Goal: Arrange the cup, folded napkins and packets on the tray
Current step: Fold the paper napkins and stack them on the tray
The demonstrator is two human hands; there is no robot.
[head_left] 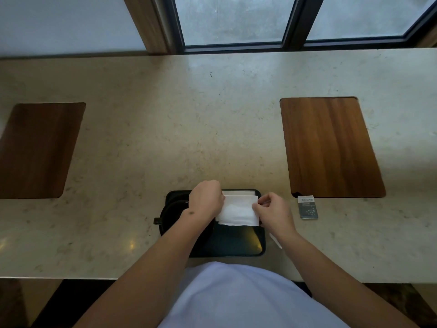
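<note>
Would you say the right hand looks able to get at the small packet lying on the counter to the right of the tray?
Probably yes, once it lets go. The right hand is pinching the white napkin over the tray, and the packet lies on bare counter just beyond it, with nothing between them.

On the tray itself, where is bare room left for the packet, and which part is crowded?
Bare: the tray's near right part, below the napkin both hands hold. Crowded: its left side, taken by the dark cup, and the far edge, holding another napkin. The packet waits on the counter.
</note>
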